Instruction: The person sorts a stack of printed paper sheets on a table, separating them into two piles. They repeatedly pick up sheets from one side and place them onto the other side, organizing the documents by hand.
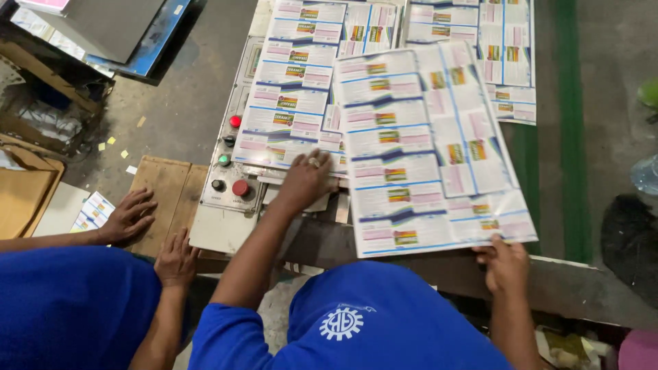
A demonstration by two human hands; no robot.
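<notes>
A large glossy printed sheet (428,147) with rows of colourful label panels lies tilted over a machine table. My right hand (505,264) grips its near right corner, thumb on top. My left hand (306,179) rests flat, fingers apart, where the left edge of that sheet meets a second printed sheet (291,89) lying beside it. More printed sheets (473,27) lie further back on the table.
A grey control panel (226,199) with red, green and black buttons sits left of my left hand. A co-worker in blue at the left rests one hand (127,216) and the other hand (175,260) on a wooden board (168,181). Cardboard (20,199) lies far left; a green floor stripe (569,103) runs at the right.
</notes>
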